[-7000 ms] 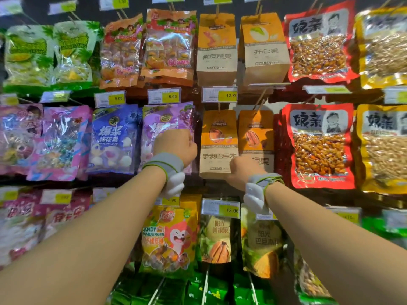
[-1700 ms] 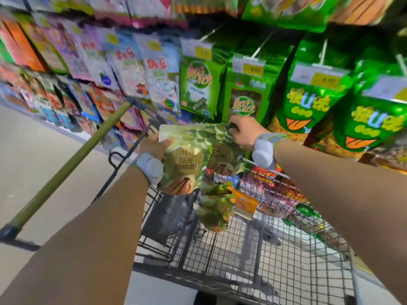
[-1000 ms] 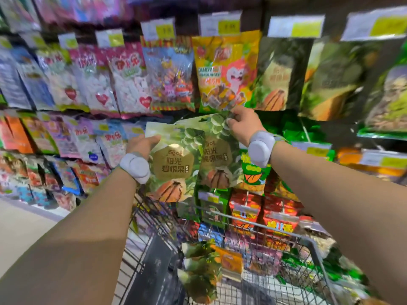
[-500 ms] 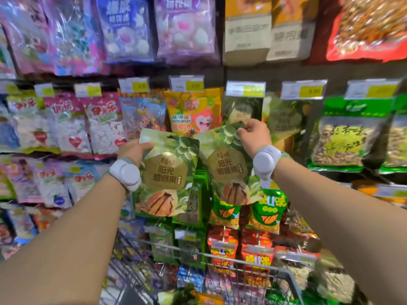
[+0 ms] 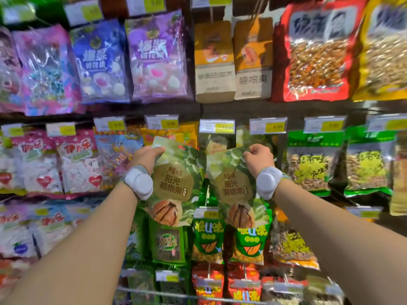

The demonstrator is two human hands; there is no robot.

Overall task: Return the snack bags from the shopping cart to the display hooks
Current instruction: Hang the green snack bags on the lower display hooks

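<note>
Two matching green snack bags with a gold label and a pecan picture hang from my hands in front of the display. My left hand (image 5: 146, 156) grips the top edge of the left bag (image 5: 176, 183). My right hand (image 5: 258, 156) pinches the top of the right bag (image 5: 236, 190). Both bags are upright, side by side, just below the yellow price tags (image 5: 217, 126). Behind the right bag, a same-looking bag (image 5: 217, 144) hangs on its display hook. The shopping cart shows only as a wire rim (image 5: 176, 294) at the bottom edge.
The wall is packed with hanging bags: marshmallows (image 5: 156, 56) and brown nut bags (image 5: 214, 62) above, pink candy (image 5: 74, 164) left, green seed bags (image 5: 312, 161) right, green and red snack bags (image 5: 208, 236) below. White bands sit on both wrists.
Both hands have lifted the two green bags out of the cart and up to the display row. The bags have moved slightly apart and the view has tilted up toward the hooks.
</note>
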